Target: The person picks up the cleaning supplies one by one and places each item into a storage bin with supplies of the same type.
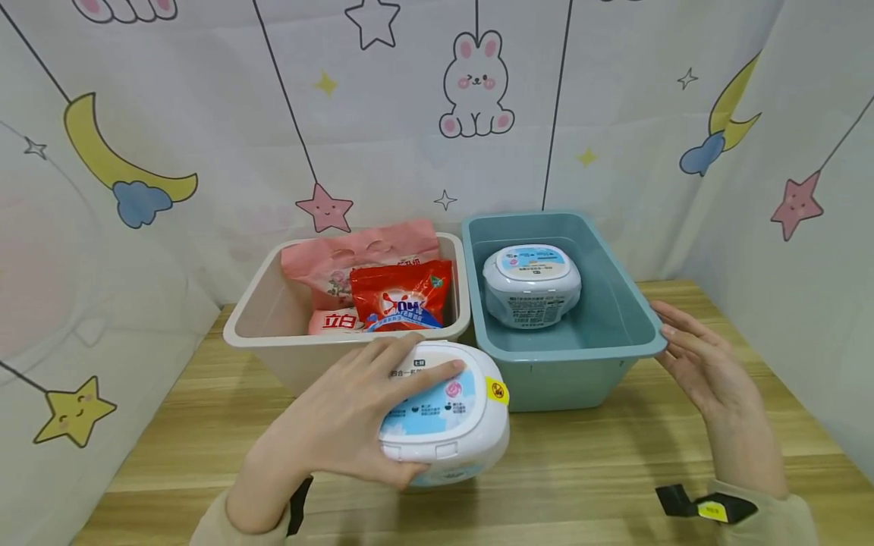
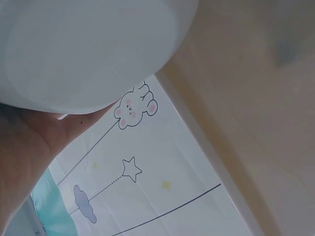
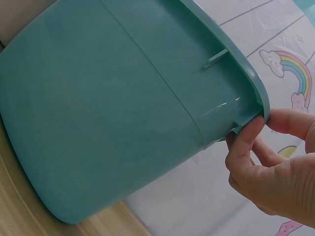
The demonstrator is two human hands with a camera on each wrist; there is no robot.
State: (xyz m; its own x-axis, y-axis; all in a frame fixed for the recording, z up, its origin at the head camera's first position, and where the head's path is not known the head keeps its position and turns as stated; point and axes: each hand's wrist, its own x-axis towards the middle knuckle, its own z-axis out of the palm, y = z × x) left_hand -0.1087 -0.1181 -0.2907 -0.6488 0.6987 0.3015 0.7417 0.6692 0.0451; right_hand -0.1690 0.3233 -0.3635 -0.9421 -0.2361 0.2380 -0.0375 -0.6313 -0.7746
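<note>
My left hand (image 1: 344, 417) grips a white lidded plastic tub (image 1: 426, 413) with a blue-and-white label, held in front of the two bins. In the left wrist view the pale tub (image 2: 88, 54) fills the upper left, with part of the hand (image 2: 29, 152) under its edge. At the right front corner of a teal bin (image 1: 560, 383), my right hand (image 1: 713, 375) holds the rim; the right wrist view shows its fingers (image 3: 241, 147) bent against the rim's underside. A second, similar white tub (image 1: 532, 292) stands inside the teal bin.
A cream bin (image 1: 280, 350) stands left of the teal one, nearly against it. It holds a pink bag (image 1: 324, 262), a red detergent bag (image 1: 403, 296) and a pack with red lettering (image 1: 334, 321). The wooden table (image 1: 573, 478) lies beneath, with a patterned curtain (image 1: 396, 114) behind.
</note>
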